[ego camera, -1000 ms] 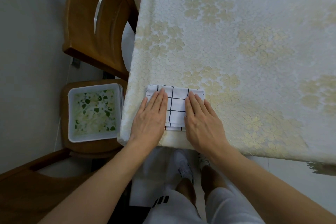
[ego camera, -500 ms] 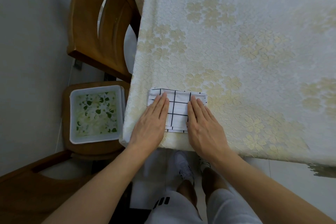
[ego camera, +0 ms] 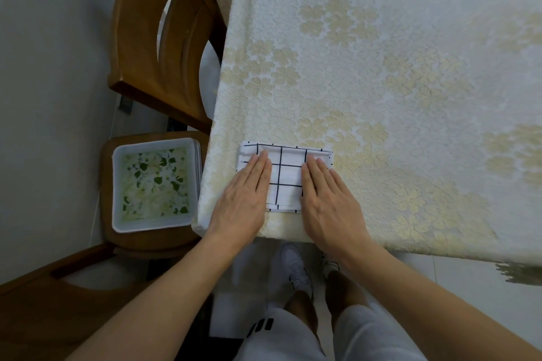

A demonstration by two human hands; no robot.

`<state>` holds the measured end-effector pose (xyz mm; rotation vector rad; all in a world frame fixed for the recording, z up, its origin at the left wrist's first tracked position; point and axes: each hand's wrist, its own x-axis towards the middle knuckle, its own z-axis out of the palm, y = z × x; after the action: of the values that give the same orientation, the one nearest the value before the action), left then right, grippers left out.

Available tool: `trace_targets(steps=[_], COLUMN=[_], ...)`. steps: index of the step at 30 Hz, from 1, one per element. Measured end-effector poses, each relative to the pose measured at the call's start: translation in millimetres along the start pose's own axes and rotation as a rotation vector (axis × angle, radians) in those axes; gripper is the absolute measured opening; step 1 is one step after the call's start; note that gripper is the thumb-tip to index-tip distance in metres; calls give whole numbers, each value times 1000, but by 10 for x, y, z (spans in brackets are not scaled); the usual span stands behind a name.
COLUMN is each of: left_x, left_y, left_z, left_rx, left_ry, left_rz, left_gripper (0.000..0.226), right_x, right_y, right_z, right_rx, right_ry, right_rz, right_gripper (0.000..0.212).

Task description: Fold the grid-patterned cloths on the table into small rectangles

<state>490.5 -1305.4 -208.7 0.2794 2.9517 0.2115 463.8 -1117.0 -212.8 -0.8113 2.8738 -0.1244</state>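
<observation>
A white cloth with a black grid (ego camera: 286,177) lies folded into a small rectangle at the near left corner of the table (ego camera: 381,82). My left hand (ego camera: 245,196) lies flat on the cloth's left side with straight fingers. My right hand (ego camera: 328,199) lies flat on its right side the same way. Only the middle strip and the far edge of the cloth show between and beyond my hands.
The table wears a cream floral tablecloth. Left of it, a wooden stool carries a stack of flower-printed cloths (ego camera: 155,184). A wooden chair (ego camera: 164,38) stands pushed against the table's left side. My legs and shoes show below the near edge.
Both hands stay flat on the folded cloth; they have slid slightly toward me along it. The view has shifted a little.
</observation>
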Motion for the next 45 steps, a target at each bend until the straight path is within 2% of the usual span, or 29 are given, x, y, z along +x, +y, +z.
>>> trace_targets(steps=[9, 22, 30, 37, 45], left_x=[34, 101, 102, 36, 3], left_y=[47, -11, 33, 146, 352], left_z=[-41, -25, -112, -407, -804], left_rx=[-43, -55, -53, -48, -4], left_ry=[5, -54, -91, 23, 129], left_rz=[-30, -41, -95, -184, -251], left_gripper=[64, 67, 64, 60, 53], right_x=[78, 108, 105, 153, 224], right_y=[-23, -6, 40, 116, 162], right_z=[-85, -50, -206, -565, -975], right_rx=[1, -10, 35, 66, 74], right_ry=[-21, -42, -156, -208, -153], right_rz=[77, 63, 42, -31, -112], right_gripper=[59, 57, 61, 62, 61])
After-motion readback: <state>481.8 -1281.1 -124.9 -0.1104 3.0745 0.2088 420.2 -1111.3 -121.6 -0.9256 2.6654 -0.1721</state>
